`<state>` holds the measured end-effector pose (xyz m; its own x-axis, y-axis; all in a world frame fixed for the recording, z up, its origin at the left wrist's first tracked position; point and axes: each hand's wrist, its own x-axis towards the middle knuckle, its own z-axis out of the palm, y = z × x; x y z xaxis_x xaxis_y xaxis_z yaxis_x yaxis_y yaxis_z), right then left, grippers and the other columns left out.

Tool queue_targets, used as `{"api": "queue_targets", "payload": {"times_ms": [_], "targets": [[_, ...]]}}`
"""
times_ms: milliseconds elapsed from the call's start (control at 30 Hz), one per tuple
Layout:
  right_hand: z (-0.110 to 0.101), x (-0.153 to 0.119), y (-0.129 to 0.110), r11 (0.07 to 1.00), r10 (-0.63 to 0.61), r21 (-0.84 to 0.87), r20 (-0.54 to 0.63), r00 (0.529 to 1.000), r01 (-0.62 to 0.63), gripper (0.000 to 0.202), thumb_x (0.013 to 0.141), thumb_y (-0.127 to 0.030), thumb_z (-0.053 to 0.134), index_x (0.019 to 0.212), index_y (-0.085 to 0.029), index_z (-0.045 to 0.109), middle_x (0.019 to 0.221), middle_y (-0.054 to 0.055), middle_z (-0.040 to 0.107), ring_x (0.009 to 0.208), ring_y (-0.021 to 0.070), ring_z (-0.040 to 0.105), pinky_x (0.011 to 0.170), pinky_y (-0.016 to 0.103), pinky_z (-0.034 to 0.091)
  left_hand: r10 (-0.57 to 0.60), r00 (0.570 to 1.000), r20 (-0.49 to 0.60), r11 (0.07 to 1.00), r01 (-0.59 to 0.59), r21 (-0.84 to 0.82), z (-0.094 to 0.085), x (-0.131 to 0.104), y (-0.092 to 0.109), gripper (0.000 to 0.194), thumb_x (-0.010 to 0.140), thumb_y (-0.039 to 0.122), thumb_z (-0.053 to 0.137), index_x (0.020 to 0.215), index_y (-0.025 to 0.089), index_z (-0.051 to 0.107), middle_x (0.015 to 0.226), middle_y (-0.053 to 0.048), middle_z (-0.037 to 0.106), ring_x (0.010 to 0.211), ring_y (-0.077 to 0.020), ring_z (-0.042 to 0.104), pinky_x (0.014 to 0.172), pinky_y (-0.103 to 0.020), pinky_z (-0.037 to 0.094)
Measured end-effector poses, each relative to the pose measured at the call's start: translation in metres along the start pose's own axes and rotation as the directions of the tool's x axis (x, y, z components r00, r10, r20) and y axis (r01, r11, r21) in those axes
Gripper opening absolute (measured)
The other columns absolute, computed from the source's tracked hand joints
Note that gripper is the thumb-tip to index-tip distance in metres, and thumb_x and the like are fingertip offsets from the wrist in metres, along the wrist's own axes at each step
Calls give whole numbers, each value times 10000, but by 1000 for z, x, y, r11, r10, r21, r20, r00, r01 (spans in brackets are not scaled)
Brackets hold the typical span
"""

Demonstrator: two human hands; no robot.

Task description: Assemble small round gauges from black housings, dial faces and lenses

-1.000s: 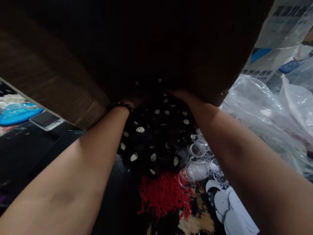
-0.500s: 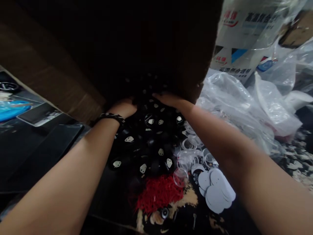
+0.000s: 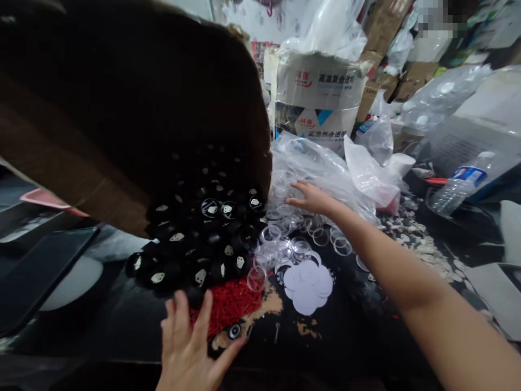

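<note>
My left hand (image 3: pixel 189 345) is open with fingers spread, just in front of a pile of red shredded strips (image 3: pixel 232 304). It holds nothing. Farther out, my right hand (image 3: pixel 311 198) reaches over clear round plastic rings or caps (image 3: pixel 271 233) beside a clear plastic bag (image 3: pixel 325 168); its fingers are apart, and whether they touch anything is unclear. Many black round pieces (image 3: pixel 199 244) with small pale plates spill from a tipped cardboard box (image 3: pixel 122 92) at left. Near the middle lies a stack of white discs (image 3: pixel 308 285).
A dark flat panel (image 3: pixel 49 266) lies at left. Small pale pieces (image 3: pixel 419 239) are scattered at right, near a plastic bottle (image 3: pixel 462 182). A white printed carton (image 3: pixel 317 92) stands at the back. A screw-like piece (image 3: pixel 277 332) lies near the front edge.
Both hands have come out of the box mouth. My left hand has drawn back toward the front edge, and my right hand has moved over the clear rings. The view has shifted right.
</note>
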<state>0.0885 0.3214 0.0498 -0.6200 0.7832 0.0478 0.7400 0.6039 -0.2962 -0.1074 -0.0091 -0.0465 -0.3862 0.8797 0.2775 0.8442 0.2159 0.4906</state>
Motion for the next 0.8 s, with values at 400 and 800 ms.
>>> {"api": "queue_targets", "payload": {"times_ms": [400, 800], "targets": [[29, 1, 11, 997, -27, -71, -15, 1000, 26, 736, 776, -620, 609, 1388, -242, 450, 1494, 119, 390, 1411, 378, 221, 1114, 632, 151, 156, 988, -16, 958, -147, 245, 50, 59, 35, 834, 768, 554, 656, 1443, 140, 397, 1599, -208, 0, 1435, -461, -21, 1120, -596, 171], [-2, -154, -39, 996, 69, -53, 16, 998, -68, 363, 961, -423, 432, 1113, -174, 648, 1021, 106, 714, 920, 250, 669, 828, 377, 518, 312, 950, 16, 916, -305, 261, 34, 53, 63, 538, 884, 399, 566, 1363, 160, 512, 1495, -188, 390, 1407, -448, 208, 1083, -704, 106]]}}
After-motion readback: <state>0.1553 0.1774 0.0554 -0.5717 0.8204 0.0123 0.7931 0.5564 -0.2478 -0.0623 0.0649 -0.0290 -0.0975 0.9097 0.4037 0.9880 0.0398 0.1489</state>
